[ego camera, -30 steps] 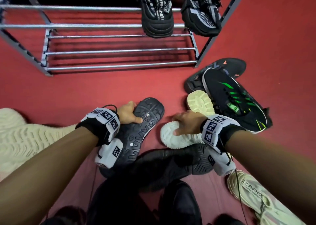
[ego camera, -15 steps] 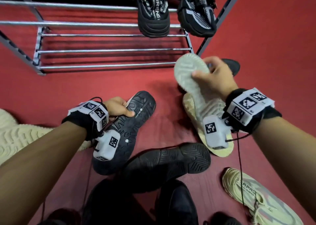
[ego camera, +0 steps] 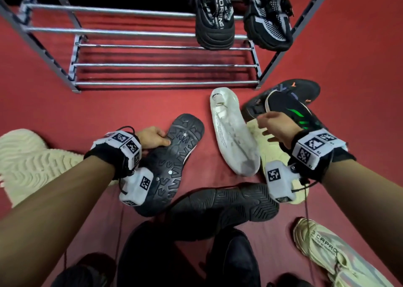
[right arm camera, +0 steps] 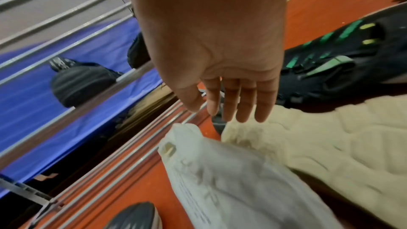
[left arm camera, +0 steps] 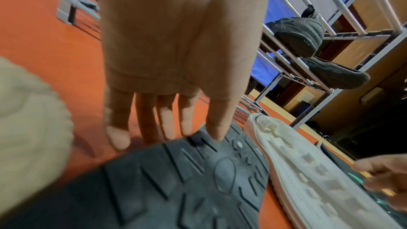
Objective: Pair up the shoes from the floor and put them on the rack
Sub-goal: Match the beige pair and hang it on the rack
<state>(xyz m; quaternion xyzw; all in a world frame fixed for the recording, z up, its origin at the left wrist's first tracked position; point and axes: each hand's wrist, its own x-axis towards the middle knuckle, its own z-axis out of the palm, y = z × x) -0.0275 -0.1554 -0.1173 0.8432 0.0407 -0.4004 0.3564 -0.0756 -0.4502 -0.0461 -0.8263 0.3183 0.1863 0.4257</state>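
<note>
My left hand (ego camera: 156, 138) grips the edge of a black shoe (ego camera: 172, 168) that lies sole up on the red floor. In the left wrist view the thumb presses on the tread of the black shoe (left arm camera: 198, 180), with the fingers behind its rim. My right hand (ego camera: 272, 125) hangs open with straight fingers and holds nothing. It hovers over a cream sole (ego camera: 272, 153) and a black-and-green shoe (ego camera: 298, 112). A white shoe (ego camera: 233, 131) lies sole up just left of it, apart from the fingers. In the right wrist view the white shoe (right arm camera: 220, 180) is below my right hand (right arm camera: 220, 107).
The metal rack (ego camera: 152, 82) stands ahead, with a black-and-white pair (ego camera: 214, 22) on its upper right bars. Another black shoe (ego camera: 229, 203) lies sole up near me. Cream shoes lie at far left (ego camera: 28, 160) and bottom right (ego camera: 327, 254). A black-orange shoe (ego camera: 305, 88) lies by the rack's right leg.
My right hand lifted the white shoe, set it down sole up nearer the rack and let go. My left hand kept its hold on the black shoe.
</note>
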